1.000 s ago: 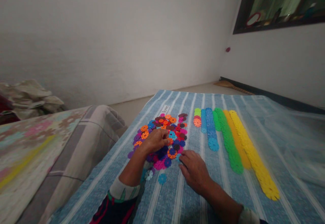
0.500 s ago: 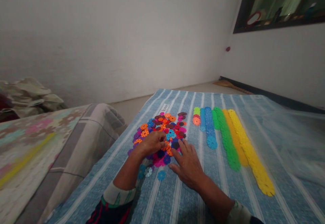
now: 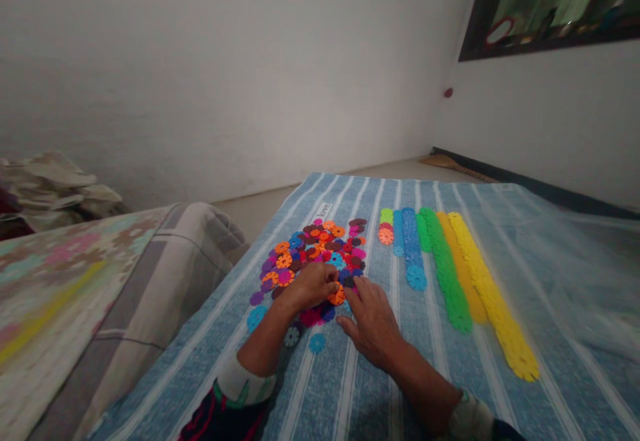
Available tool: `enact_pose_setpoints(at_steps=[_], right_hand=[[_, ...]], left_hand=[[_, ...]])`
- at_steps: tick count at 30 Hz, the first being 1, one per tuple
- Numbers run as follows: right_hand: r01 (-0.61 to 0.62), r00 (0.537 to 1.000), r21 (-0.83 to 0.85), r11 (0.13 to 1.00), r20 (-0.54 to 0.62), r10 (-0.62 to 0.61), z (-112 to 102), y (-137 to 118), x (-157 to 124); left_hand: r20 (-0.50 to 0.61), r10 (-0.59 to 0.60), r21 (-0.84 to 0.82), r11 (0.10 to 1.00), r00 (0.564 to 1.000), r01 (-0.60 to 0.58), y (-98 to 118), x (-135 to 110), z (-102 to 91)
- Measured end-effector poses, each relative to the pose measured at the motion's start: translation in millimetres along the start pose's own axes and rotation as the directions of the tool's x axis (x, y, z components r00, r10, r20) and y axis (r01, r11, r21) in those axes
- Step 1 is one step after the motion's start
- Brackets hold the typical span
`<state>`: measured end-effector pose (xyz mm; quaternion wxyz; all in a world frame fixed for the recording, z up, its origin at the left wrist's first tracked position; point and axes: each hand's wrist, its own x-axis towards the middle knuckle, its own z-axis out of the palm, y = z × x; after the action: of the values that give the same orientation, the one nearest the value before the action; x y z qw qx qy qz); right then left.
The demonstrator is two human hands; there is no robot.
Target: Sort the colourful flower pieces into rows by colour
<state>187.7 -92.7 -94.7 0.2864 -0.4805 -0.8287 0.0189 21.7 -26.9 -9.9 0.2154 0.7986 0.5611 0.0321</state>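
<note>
A heap of notched plastic discs (image 3: 284, 260) in orange, purple, red, brown, pink and blue lies on the striped cloth. My left hand (image 3: 313, 286) is over the near part of this heap with its fingers curled in; whatever may be between them is hidden. Just right of it, my right hand (image 3: 373, 318) rests low at the heap's edge, fingers apart, the tips by some dark blue discs (image 3: 349, 280). An orange disc (image 3: 337, 294) shows between the two hands. Nearer me lie a loose blue disc (image 3: 317, 343) and a pale one (image 3: 291, 336).
To the right, overlapping discs form rows by colour: blue (image 3: 413, 248), green (image 3: 445, 278), orange-yellow (image 3: 467, 281) and yellow (image 3: 493, 294). A short lime and coral row (image 3: 385, 235) lies beside them. Clear plastic sheeting (image 3: 590, 274) covers the cloth's right side. A draped bed (image 3: 190, 261) stands left.
My left hand has moved slightly right, closer to my right hand. A blue disc left of my left wrist now shows more fully. My right hand has barely moved.
</note>
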Motion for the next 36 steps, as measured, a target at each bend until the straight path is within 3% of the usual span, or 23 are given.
enact_pose_setpoints(at_steps=[12, 27, 36], right_hand=[[0.003, 1.0, 0.002, 1.0, 0.029, -0.003, -5.1, -1.8, 0.5], [-0.003, 0.999, -0.004, 1.0, 0.048, 0.003, -4.7, -1.5, 1.3], [0.013, 0.999, -0.006, 1.0, 0.035, -0.013, -2.7, 0.0, 0.3]], left_hand=[[0.006, -0.063, 0.161, 0.985, 0.998, 0.061, 0.4, 2.2, 4.3], [0.033, -0.071, -0.006, 0.997, 0.997, 0.071, -5.2, 3.9, 9.0], [0.084, -0.084, -0.001, 0.996, 0.993, 0.084, 1.8, 0.3, 4.9]])
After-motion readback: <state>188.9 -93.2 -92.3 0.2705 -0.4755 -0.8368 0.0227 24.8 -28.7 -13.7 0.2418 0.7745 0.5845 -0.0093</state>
